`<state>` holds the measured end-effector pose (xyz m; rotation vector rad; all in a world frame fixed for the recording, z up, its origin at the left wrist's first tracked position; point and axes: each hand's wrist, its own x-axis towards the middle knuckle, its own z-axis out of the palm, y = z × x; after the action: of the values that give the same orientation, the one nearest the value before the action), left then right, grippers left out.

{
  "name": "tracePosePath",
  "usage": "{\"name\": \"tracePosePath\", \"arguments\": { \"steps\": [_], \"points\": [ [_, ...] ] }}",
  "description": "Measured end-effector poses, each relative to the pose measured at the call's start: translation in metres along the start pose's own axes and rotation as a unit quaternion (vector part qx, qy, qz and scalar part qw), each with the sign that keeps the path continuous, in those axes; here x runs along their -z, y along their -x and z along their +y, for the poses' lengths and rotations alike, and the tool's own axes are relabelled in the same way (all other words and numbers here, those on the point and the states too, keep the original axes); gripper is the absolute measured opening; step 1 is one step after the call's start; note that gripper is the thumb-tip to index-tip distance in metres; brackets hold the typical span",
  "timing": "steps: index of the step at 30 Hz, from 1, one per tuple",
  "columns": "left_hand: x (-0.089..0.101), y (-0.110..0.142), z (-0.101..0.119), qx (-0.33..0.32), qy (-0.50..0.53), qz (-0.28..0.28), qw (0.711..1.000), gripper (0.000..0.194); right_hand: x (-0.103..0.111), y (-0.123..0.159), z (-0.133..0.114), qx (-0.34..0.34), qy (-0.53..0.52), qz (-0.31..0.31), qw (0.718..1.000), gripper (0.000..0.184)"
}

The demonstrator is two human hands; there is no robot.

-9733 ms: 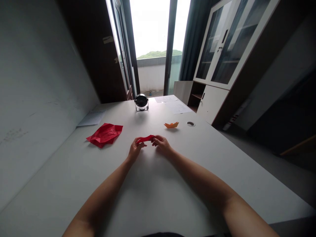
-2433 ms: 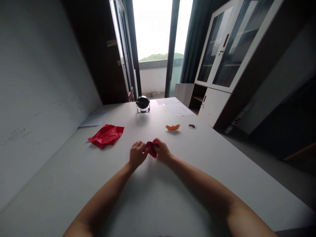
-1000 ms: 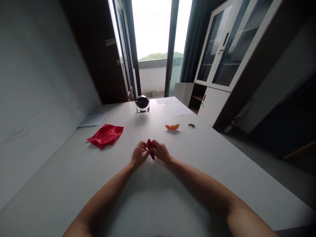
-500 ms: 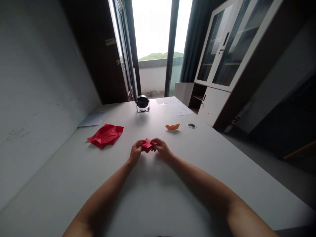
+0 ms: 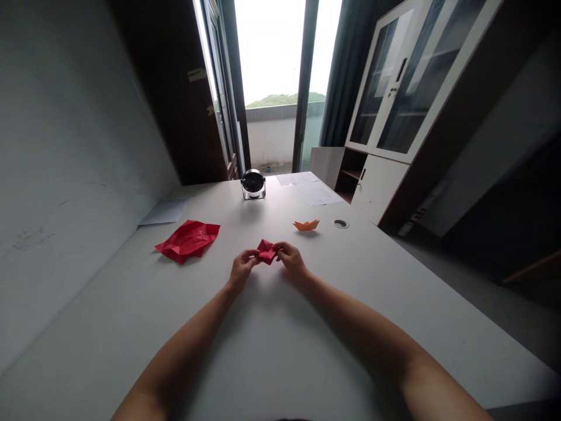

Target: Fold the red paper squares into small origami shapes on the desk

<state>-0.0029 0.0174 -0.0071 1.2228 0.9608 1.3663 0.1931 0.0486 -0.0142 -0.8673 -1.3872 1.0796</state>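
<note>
Between my two hands is a small piece of folded red origami paper [image 5: 266,252], shaped like a diamond. My left hand [image 5: 243,266] pinches its left corner with thumb and fingers. At the right corner, my right hand [image 5: 290,257] grips the paper between thumb and forefinger. Farther left lies a larger creased sheet of red paper [image 5: 188,241], spread out on the white table [image 5: 272,345]. An orange paper boat [image 5: 305,225] stands beyond my right hand, touched by neither hand.
A round black device on a metal stand [image 5: 253,185] sits at the table's far side. White paper sheets [image 5: 322,193] lie at the far right, another sheet [image 5: 164,210] by the left wall. A cable hole [image 5: 340,223] is right of the boat. A cabinet [image 5: 385,181] stands beyond.
The folded red paper has moved slightly up and to the right, and more of its face shows. My right hand has shifted a little right, and both hands keep hold of it.
</note>
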Motion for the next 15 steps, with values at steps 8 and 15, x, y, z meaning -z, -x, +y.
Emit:
{"name": "tracePosePath", "arguments": {
  "steps": [8,15],
  "points": [
    [0.0006,0.0020,0.0041,-0.013,-0.017,0.005,1.000,0.034,-0.0046,0.0062,-0.0061,0.055,0.119,-0.044,0.990,0.019],
    [0.0016,0.0023,0.0004,-0.016,-0.046,0.011,0.999,0.035,-0.0045,0.0072,-0.0001,0.011,0.113,-0.039,0.993,0.031]
  ]
}}
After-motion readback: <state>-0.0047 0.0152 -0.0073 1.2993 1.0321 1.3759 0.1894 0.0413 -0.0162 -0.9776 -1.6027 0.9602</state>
